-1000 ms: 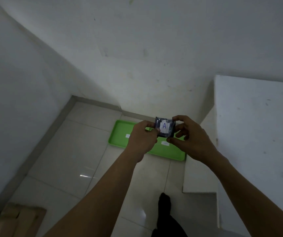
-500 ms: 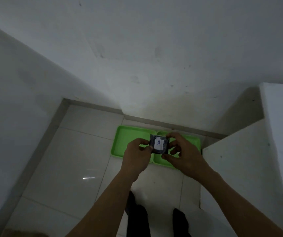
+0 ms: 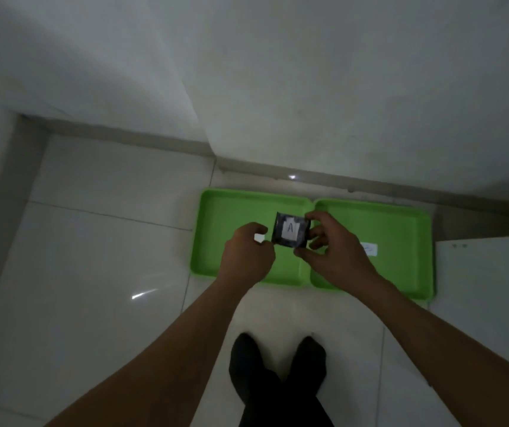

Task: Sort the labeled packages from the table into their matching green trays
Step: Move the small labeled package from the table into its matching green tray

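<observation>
Since half a second ago the view has tipped further down: both green trays now show whole, side by side on the tiled floor against the wall, and the person's two dark feet (image 3: 278, 365) stand at 6 o'clock below them. The left hand (image 3: 247, 257) has slipped off the package (image 3: 290, 230); its curled fingers sit just beside the package's left edge, and whether they touch it cannot be told. The right hand (image 3: 333, 245) pinches the package by its right edge, thumb below and fingers above.

The package is small, dark and glossy, roughly square, with a white label marked "A" facing the camera. It hangs above the left tray (image 3: 231, 211), near that tray's right rim. The right tray (image 3: 401, 241), at 3 o'clock from the package, carries a white paper label (image 3: 370, 248) whose writing is too blurred to read. A white counter (image 3: 487, 288) edge shows at far right.
</observation>
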